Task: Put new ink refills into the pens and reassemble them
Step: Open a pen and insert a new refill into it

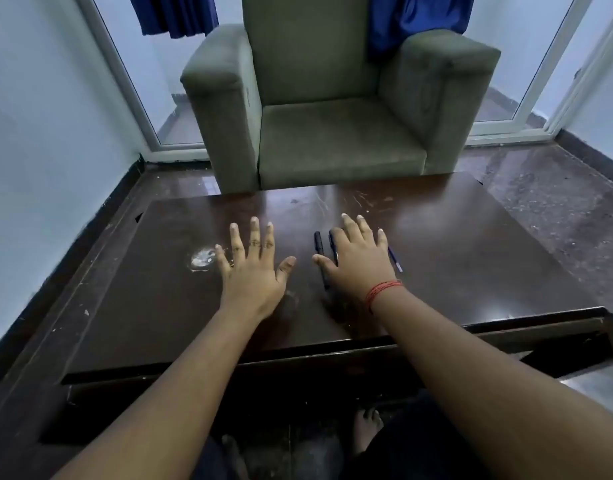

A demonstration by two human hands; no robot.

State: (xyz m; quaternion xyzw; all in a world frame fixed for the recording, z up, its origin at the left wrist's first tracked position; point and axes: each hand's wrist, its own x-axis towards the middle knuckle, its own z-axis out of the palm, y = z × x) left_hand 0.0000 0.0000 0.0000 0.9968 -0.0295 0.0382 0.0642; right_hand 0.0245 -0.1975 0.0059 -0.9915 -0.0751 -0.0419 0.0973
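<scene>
Both my hands lie flat, palms down, on the dark wooden table [471, 244]. My left hand [253, 265] has its fingers spread and touches nothing but the tabletop. My right hand [357, 258] lies over a group of pens. One dark pen [319, 244] shows just left of its index finger. A second dark pen [333, 244] runs under the index finger and palm. A thin blue-tipped refill [395, 261] sticks out to the right of the hand. Whatever else lies under the palm is hidden.
A white scuffed patch [202, 260] marks the tabletop left of my left hand. A green armchair [333, 116] stands right behind the table's far edge. Walls and glass doors close in at left and right. My bare foot [367, 427] shows below the near edge.
</scene>
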